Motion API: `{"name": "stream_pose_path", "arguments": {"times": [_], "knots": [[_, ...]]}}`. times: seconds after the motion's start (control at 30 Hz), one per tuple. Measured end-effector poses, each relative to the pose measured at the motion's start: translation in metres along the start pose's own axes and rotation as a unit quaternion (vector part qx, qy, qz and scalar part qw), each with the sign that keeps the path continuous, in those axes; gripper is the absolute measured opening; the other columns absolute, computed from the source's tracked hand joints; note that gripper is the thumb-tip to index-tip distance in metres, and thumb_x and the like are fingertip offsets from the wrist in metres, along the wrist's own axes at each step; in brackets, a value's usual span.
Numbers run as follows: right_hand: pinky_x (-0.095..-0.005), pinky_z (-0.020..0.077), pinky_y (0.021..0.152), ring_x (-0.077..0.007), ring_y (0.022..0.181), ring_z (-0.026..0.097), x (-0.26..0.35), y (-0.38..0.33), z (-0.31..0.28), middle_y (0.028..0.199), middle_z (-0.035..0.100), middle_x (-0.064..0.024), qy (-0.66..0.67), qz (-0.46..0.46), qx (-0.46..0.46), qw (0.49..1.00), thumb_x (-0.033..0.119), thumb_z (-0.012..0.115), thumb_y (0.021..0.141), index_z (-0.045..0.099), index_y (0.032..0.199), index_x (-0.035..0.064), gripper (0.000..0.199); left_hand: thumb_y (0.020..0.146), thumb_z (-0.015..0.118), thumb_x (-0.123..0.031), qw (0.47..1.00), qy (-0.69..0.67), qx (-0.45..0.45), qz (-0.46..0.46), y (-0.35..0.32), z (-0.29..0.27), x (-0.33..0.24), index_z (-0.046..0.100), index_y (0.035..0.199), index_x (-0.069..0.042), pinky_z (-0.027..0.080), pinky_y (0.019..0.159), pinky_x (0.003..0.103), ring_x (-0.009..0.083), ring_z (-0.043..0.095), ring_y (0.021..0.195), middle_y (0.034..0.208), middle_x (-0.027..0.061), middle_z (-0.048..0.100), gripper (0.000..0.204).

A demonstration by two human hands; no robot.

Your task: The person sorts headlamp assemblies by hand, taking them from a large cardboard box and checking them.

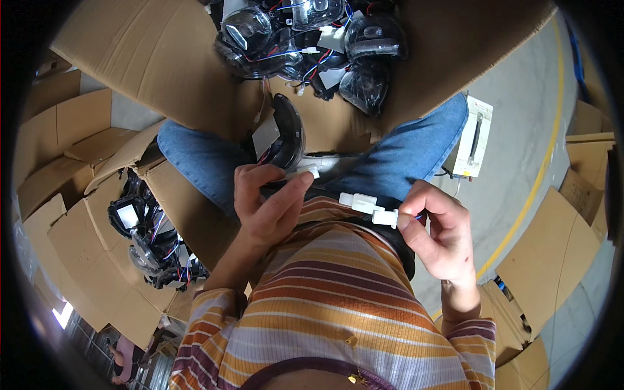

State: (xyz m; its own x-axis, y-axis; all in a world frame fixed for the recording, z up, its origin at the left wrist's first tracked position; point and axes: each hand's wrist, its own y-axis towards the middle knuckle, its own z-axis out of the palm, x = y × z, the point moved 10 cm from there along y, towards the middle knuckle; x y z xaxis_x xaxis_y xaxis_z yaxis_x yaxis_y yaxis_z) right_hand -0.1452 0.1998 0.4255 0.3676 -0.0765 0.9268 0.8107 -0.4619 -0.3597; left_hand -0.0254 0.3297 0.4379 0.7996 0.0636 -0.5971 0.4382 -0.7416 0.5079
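My left hand (270, 203) is closed, with a small white plug connector (312, 171) at its thumb and fingertip. Just beyond it, a black curved lamp unit (289, 133) with a pale label stands between my knees; its lower end is partly hidden by the hand. My right hand (439, 227) pinches a white connector (385, 217) from which a bit of blue wire shows. Against that connector's far left end sits another white connector (357, 201), and the two look joined. Both hands are above my lap, apart from each other.
Ahead, a large open cardboard box (162, 58) holds several clear-lensed lamp units (374, 39) with loose wires. A second box (188, 214) of lamp units (146, 250) stands left. Right of my knee is a white device (474, 136) with a handle. A person (123, 357) is at lower left.
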Motion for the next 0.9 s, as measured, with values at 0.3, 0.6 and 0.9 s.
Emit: {"name": "stream_pose_path", "arguments": {"times": [0.3,0.6,0.9], "knots": [[-0.0189,0.037,0.051,-0.0057,0.057,0.048,-0.006,0.005,0.01,0.066,0.052,-0.0017,0.031,0.035,0.082,0.996,-0.002,0.055,0.07,0.054,0.074,0.0013,0.005,0.056,0.067,-0.001,0.999,-0.044,0.02,0.002,0.002,-0.002,0.003,0.062,0.087,-0.012,0.033,0.056,0.027,0.0164,0.042,0.066,0.077,0.006,0.046,0.033],[-0.0216,0.0375,0.049,-0.0098,0.056,0.049,0.006,0.012,0.013,0.065,0.051,-0.0033,-0.094,-0.028,0.029,0.995,-0.002,0.055,0.07,0.052,0.07,0.0003,0.004,0.058,0.067,-0.002,0.999,-0.031,0.033,0.009,0.001,-0.001,0.002,0.061,0.088,-0.012,0.035,0.056,0.027,0.0171,0.043,0.067,0.079,0.006,0.046,0.033],[-0.0191,0.036,0.051,-0.0065,0.058,0.046,-0.009,0.01,-0.006,0.067,0.051,-0.0018,-0.008,0.013,0.012,1.0,-0.006,0.051,0.071,0.052,0.074,0.0011,0.008,0.056,0.055,0.003,0.972,0.198,-0.034,-0.125,-0.017,-0.086,0.015,0.059,0.08,-0.003,0.041,0.062,0.028,0.0215,0.048,0.07,0.081,0.0105,0.05,0.025]]}}
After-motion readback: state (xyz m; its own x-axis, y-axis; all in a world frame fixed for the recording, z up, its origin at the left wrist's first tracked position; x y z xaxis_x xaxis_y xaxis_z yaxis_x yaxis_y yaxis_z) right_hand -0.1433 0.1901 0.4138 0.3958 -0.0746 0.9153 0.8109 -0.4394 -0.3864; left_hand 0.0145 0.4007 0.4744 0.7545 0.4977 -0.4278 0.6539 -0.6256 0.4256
